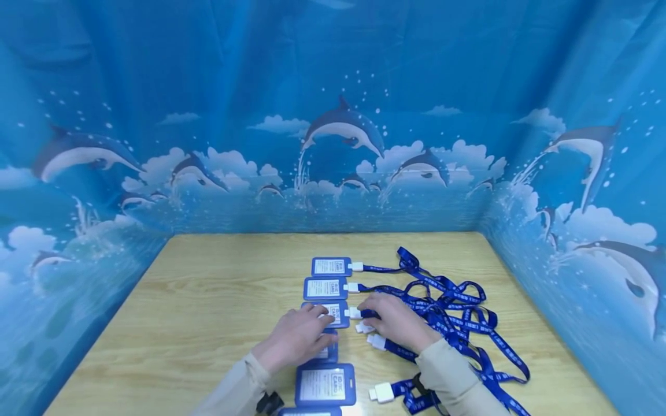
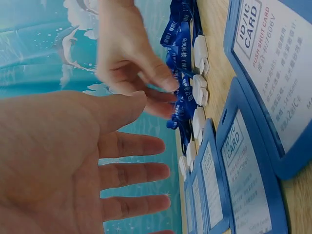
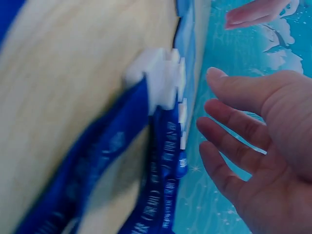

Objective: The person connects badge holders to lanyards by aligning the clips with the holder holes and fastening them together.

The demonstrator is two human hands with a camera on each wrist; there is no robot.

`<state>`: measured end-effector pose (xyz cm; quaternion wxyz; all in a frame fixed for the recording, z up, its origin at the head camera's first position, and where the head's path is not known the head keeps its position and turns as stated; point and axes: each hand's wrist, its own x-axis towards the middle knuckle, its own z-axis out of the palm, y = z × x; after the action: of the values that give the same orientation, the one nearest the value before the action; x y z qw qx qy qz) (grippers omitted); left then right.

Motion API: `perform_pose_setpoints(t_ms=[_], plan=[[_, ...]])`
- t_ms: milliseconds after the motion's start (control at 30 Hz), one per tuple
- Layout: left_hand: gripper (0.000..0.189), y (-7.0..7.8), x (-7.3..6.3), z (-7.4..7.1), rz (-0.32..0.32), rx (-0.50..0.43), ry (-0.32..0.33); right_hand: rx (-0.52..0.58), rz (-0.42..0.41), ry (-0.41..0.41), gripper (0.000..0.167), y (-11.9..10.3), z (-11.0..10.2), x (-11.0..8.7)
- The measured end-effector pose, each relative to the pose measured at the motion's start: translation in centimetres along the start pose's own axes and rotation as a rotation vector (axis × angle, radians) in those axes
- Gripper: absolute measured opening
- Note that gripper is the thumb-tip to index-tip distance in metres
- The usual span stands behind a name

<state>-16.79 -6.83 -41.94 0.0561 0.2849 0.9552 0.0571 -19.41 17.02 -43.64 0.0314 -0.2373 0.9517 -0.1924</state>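
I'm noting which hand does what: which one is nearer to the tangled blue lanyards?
Right. The right hand is at the lanyards' left edge; the left hand is farther left, over the card holders.

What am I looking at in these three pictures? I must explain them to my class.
There is no machine, just a person's bare left hand and right hand. The wide picture comes from a camera on the head; the other two come from one on each wrist. On the wooden table lie blue card holders and, to their right, blue lanyards with white connectors. The left hand is over the holders, the right near the connectors. Neither appears to grip anything.
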Motion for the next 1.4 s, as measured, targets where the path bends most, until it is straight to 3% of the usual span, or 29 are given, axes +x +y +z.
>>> perform_pose_setpoints(t_ms=[400,1067,1400], plan=[[0.047,-0.1,-0.7,-0.3,-0.036,-0.049,-0.020,0.018,-0.026,-0.035,0.029,1.4,0.9,-0.1],[0.042,-0.2,-2.0,0.9,0.034,-0.074,-0.106,0.029,0.031,-0.078,0.026,1.4,1.5,-0.5],[0.038,-0.3,-2.7,1.2,0.083,-0.079,-0.112,0.012,0.030,-0.020,0.024,0.8,0.8,-1.0]])
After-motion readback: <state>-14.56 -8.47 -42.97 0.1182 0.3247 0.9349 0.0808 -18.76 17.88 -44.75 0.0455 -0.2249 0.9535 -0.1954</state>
